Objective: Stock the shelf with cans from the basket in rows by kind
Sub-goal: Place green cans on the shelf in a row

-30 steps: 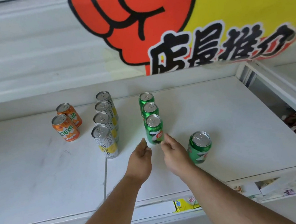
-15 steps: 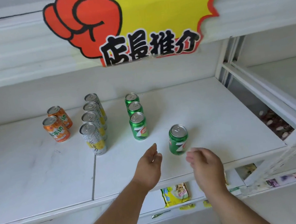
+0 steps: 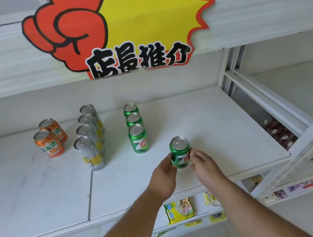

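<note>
On the white shelf point(image 3: 222, 129) stand three rows of cans. Two orange cans point(image 3: 49, 143) are at the left. Several silver-and-yellow cans point(image 3: 89, 153) form the middle row. Three green cans point(image 3: 138, 138) line up to their right. A lone green can point(image 3: 180, 152) stands upright, right of and nearer than that green row. My left hand point(image 3: 164, 174) grips its left side. My right hand point(image 3: 203, 164) holds its right side with fingertips and thumb. The basket is out of view.
A big red-and-yellow sign point(image 3: 120, 29) hangs from the shelf above. A white upright point(image 3: 226, 69) and slanted rail bound the shelf at the right. Yellow snack packets point(image 3: 178, 210) lie on the lower shelf below my hands.
Both hands pulled back from the front can of the green row, shifted right and closed around the lone green can. The camera view also tilted up.
</note>
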The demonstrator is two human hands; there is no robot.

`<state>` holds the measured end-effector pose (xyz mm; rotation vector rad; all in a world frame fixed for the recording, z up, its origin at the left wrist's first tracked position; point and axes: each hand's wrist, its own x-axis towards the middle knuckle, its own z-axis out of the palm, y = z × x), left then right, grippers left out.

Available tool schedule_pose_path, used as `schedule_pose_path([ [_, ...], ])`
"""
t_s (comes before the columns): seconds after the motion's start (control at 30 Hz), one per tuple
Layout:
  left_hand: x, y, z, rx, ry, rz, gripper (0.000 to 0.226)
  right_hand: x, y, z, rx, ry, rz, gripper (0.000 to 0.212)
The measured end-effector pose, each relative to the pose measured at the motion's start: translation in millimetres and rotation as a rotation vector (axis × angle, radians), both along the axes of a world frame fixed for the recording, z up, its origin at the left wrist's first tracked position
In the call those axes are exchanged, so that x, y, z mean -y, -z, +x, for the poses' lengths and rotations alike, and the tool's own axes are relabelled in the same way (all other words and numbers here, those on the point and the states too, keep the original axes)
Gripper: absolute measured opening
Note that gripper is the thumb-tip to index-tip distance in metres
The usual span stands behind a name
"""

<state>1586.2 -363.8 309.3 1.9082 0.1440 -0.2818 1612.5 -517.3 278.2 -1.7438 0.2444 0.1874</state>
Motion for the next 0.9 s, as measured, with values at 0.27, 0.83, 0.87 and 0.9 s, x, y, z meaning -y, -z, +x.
schedule_pose_path([
  [0.27, -31, -2, -20, 0.05, -0.104, -0.064, 0.044, -38, -6, -11, 0.016, -0.084, 0.007, 0.043],
  [0.83, -87, 10, -48, 0.016, -0.24, -0.054, 0.046, -76, 1, -19, 0.051, -0.242, -0.052, 0.029],
  [0.87, -85, 12, -48, 0.015, -0.232, -0.055, 0.044, -77, 2, -19, 0.051, -0.239, -0.058, 0.03],
  [0.9, -83, 11, -48, 0.02, -0.218, -0.053, 0.044, -78, 3, -20, 0.056, -0.237, -0.068, 0.031],
])
